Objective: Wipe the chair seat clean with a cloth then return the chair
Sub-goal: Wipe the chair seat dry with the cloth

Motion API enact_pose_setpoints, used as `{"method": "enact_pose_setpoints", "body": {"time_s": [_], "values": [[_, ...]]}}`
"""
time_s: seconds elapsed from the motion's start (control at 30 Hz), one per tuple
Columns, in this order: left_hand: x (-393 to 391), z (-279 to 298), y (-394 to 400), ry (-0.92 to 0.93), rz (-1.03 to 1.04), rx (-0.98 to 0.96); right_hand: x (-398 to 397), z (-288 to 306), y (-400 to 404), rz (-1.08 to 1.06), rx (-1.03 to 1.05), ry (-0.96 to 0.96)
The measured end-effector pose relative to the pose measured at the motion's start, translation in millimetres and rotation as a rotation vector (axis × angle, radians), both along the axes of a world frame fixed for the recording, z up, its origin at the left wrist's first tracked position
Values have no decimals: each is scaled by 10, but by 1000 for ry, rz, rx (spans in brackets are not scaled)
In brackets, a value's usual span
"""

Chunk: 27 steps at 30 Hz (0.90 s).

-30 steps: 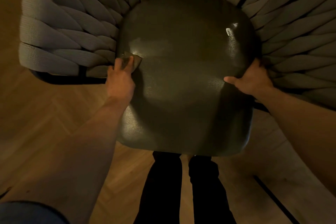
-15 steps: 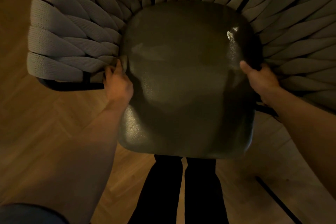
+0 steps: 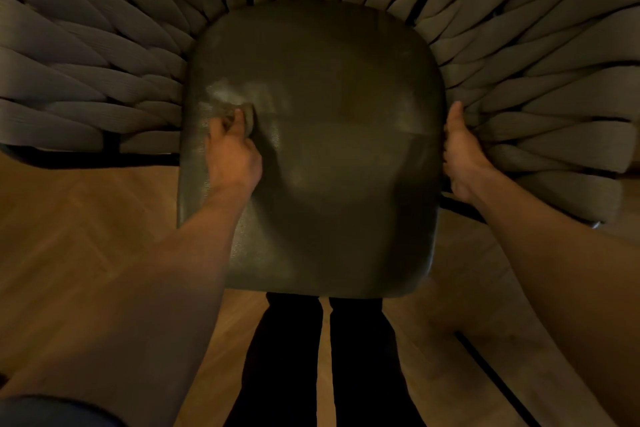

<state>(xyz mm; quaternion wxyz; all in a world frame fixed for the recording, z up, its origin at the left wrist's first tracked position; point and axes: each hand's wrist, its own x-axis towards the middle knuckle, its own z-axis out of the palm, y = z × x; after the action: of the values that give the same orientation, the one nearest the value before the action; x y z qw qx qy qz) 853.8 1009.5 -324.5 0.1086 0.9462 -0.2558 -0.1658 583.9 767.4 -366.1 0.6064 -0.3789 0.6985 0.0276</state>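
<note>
A dark, glossy chair seat (image 3: 339, 156) fills the middle of the view, ringed by a woven grey strap backrest (image 3: 104, 55). My left hand (image 3: 232, 149) grips a small bunched grey cloth (image 3: 239, 113) and presses it on the seat's left side, where a pale smear shows just above it. At the seat's right edge my right hand (image 3: 460, 152) holds the rim, thumb up along the side, fingers hidden behind the edge.
Wooden herringbone floor (image 3: 69, 218) lies on both sides of the chair. My legs in dark trousers (image 3: 322, 357) stand at the seat's front edge. A black frame bar (image 3: 86, 159) runs under the left armrest straps.
My left hand has moved with the cloth from the seat's left edge inward onto the seat. My right hand stays on the right edge. The view has shifted closer.
</note>
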Motion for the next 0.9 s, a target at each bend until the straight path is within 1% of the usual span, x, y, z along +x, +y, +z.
{"method": "enact_pose_setpoints", "body": {"time_s": [0.2, 0.43, 0.5, 0.63, 0.7, 0.77, 0.83, 0.9], "values": [[-615, 43, -503, 52, -123, -31, 16, -32, 4, -33, -2, -4], [-1364, 108, -1096, 102, -333, 11, -13, -173, -6, -75, 18, -28], [-1573, 149, -1239, 122, -422, 34, 37, -15, 38, -72, 22, -27], [-1918, 95, -1444, 219, -525, -24, 169, 431, 167, -28, 33, -77], [-1998, 74, -1504, 278, -547, -35, 182, 500, 199, -3, 24, -88], [-1990, 89, -1538, 296, -575, -19, 170, 478, 208, 2, 1, -77], [-1918, 107, -1549, 288, -616, -9, 187, 471, 209, 12, -28, -49], [-1827, 113, -1521, 243, -675, 17, 209, 469, 193, 52, -74, -10]]}}
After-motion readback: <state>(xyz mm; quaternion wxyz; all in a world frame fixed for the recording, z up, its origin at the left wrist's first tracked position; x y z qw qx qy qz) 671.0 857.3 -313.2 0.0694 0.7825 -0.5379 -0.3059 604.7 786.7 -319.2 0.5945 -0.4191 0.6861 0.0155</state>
